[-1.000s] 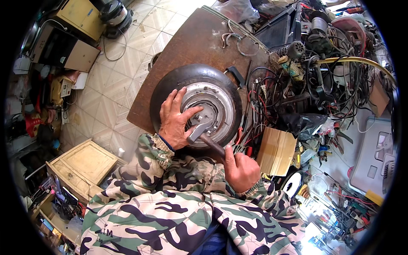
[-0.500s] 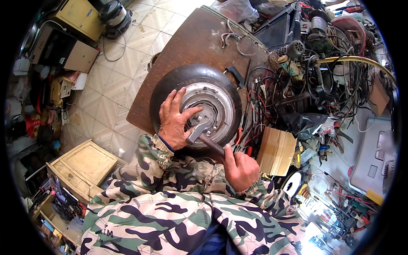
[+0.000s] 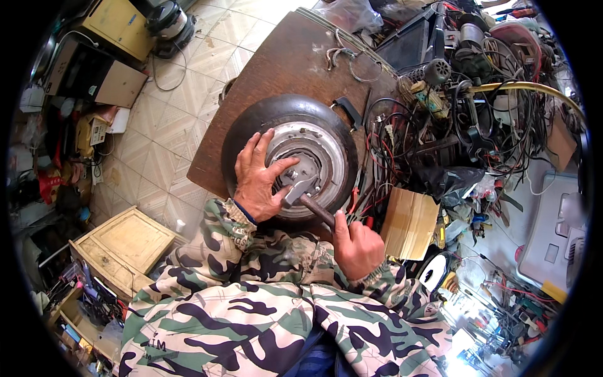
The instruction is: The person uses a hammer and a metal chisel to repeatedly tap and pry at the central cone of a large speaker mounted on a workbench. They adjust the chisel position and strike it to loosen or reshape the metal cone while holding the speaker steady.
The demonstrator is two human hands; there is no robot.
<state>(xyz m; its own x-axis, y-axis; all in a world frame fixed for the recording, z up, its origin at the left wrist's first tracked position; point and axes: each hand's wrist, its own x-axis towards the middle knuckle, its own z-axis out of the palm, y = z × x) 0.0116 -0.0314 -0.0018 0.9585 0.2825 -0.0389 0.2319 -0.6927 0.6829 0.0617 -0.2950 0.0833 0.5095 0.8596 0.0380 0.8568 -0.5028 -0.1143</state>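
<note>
A wheel with a black tyre [image 3: 247,127] and a grey metal rim [image 3: 331,146] lies flat on the brown wooden table. My left hand [image 3: 256,182] rests on its left side, fingers spread across the rim, the thumb and forefinger reaching in toward the hub [image 3: 306,167]. In my right hand [image 3: 358,248] is a hammer [image 3: 315,208], gripped by its dark handle. The hammer's metal head hangs over the near part of the hub, close to my left thumb; whether it touches the metal I cannot tell.
Bare tabletop [image 3: 260,75] stretches beyond the wheel, with a loose wire bundle [image 3: 342,55] at the far edge. Tangled cables [image 3: 386,135], pliers [image 3: 354,199] and a cardboard piece [image 3: 411,224] crowd the right. A wooden cabinet [image 3: 125,245] stands at the left, on the tiled floor [image 3: 147,135].
The hammer and my right hand have shifted slightly; the head now sits a little farther right, closer to the hub's middle. My left hand and the wheel stay put.
</note>
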